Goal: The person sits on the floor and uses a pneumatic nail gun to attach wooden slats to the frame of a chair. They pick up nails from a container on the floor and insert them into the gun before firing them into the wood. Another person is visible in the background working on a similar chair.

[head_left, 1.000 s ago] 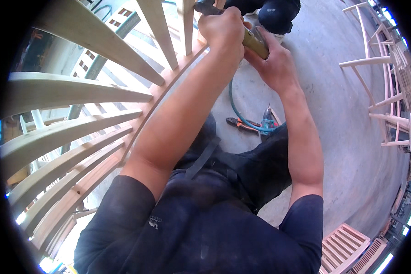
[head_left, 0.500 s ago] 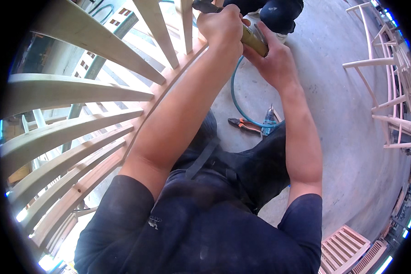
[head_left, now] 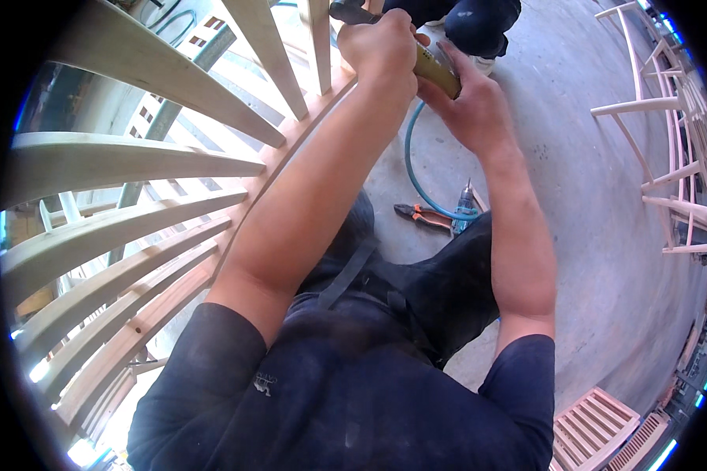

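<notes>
Close against a pale wooden rail [head_left: 312,112], both my hands are closed round an olive-coloured, barrel-shaped tool [head_left: 441,73] with a dark end. What kind of tool it is I cannot make out. My left hand [head_left: 379,52] wraps it from above on the rail side, beside the dark end. Farther along the barrel, my right hand [head_left: 477,104] grips its right end, thumb up along it. The rail belongs to a slatted wooden piece of furniture, whose long slats [head_left: 157,161] fan out at the left. The tool's working tip is hidden.
A teal hose [head_left: 408,145] curves over the concrete floor below my hands. Orange-handled pliers [head_left: 426,217] and a teal drill [head_left: 465,206] lie near my knee. Another person's dark-clothed leg [head_left: 483,23] is at the top. Wooden frames [head_left: 644,107] stand right; a slatted panel [head_left: 597,424] lies lower right.
The teal hose has shifted slightly to the right. My hands keep the same grip and place on the tool.
</notes>
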`<state>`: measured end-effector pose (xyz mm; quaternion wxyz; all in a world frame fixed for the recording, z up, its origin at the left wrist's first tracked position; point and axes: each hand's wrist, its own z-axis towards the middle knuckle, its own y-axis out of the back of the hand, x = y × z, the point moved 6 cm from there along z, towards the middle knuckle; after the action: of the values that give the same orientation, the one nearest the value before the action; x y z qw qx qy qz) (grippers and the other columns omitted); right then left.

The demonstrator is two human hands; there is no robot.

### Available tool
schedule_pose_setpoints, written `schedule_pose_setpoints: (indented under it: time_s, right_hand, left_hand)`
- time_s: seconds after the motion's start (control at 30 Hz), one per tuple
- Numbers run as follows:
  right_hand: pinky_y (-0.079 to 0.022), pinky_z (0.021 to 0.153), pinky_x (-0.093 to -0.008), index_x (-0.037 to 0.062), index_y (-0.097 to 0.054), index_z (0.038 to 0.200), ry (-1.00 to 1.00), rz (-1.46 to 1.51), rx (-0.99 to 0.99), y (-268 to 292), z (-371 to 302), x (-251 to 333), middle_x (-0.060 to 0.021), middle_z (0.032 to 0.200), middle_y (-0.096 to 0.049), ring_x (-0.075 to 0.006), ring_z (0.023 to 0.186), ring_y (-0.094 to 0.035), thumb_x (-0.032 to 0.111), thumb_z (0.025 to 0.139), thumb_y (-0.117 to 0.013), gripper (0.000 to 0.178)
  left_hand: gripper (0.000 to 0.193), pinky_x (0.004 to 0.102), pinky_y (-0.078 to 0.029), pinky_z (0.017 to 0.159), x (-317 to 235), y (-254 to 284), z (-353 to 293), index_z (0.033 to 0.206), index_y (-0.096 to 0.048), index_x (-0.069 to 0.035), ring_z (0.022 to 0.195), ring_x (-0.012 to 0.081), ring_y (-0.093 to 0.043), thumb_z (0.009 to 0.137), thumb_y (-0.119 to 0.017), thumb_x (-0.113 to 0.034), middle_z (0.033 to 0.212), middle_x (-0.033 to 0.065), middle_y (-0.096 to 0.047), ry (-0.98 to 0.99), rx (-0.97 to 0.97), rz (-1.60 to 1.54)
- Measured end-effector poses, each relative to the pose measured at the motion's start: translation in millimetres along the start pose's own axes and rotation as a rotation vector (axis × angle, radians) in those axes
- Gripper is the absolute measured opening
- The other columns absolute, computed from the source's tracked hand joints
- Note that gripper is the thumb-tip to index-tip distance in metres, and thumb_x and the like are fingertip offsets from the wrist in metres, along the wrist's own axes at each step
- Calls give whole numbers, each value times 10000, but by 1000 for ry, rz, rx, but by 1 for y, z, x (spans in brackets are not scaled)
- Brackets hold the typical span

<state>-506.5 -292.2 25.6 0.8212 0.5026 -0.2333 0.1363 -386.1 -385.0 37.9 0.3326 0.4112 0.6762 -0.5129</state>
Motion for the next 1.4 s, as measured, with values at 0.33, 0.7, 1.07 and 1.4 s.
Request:
schedule_pose_setpoints:
  time_s: [0.33, 0.7, 1.07, 1.4]
  right_hand:
    - [-579, 819, -461, 18, -539, 1446, -1, 6, -58, -8, -1, 2, -256, 1005, -740, -418, 962, -726, 614, 863, -749, 860]
    - [-585, 788, -455, 27, -562, 1436, 42, 89, -63, -10, 2, 0, -266, 961, -739, -418, 930, -732, 579, 860, -770, 824]
    - [-586, 780, -454, 12, -597, 1386, 55, 122, -56, -13, 3, 3, -265, 973, -738, -421, 924, -730, 555, 881, -760, 759]
    - [-589, 795, -443, -20, -521, 1455, 63, 17, -109, -17, -1, 4, -262, 1021, -742, -391, 934, -743, 606, 896, -717, 862]
  left_hand:
    - [134, 377, -609, 683, -1, 3, 4, 861, -585, 56, 678, 274, -712, 820, -697, -6, 780, 143, -637, -23, 26, 42]
    - [129, 373, -602, 656, 1, 1, 12, 818, -584, 60, 653, 270, -703, 825, -688, -15, 733, 153, -639, -60, 37, 21]
    - [133, 347, -528, 525, 8, 0, 25, 897, -607, 83, 538, 228, -641, 791, -623, 4, 686, 114, -611, -81, 18, 30]
    - [523, 335, -493, 509, 1, -2, 24, 1285, -568, 89, 532, 196, -609, 770, -611, 14, 698, 87, -600, -183, 81, -7]
